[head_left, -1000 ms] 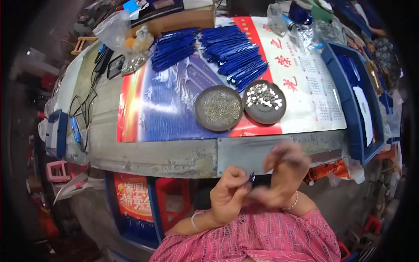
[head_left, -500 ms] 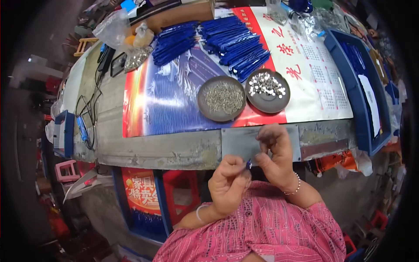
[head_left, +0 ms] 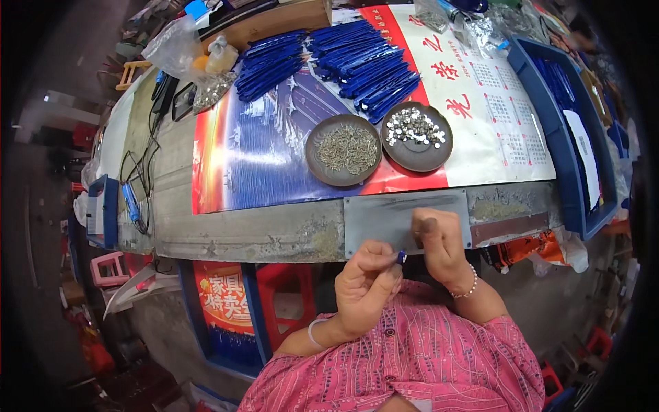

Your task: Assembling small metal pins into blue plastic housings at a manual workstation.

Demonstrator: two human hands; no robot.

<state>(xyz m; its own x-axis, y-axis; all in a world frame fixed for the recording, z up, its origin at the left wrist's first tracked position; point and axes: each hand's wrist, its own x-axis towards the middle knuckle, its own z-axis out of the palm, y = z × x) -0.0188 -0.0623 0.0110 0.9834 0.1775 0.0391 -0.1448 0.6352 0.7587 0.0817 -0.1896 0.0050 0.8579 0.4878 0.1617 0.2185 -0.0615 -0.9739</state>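
My left hand (head_left: 362,288) is closed in a pinch, just off the table's front edge. Between its thumb and forefinger shows a dark blue piece (head_left: 401,257) with a small shiny end; the rest is hidden by the fingers. Close beside it, my right hand (head_left: 443,247) has its fingers curled in over a grey metal plate (head_left: 381,216), its thumb darkened at the tip. Whatever those fingers may hold is hidden. Beyond the hands stand a brown dish of small metal pins or screws (head_left: 343,150) and a second dish of shiny round discs (head_left: 417,130).
Bundles of long blue strips (head_left: 364,65) lie on a poster (head_left: 264,161) behind the dishes. At the right stands a blue tray (head_left: 592,223) with more strips. Plastic bags (head_left: 214,89) and a cable (head_left: 147,165) lie to the left. A red stool (head_left: 288,302) is below.
My right hand has drawn back toward me, its fingers curling in. My left hand, still pinching the blue piece, has shifted slightly right. The whole view has shifted a little.
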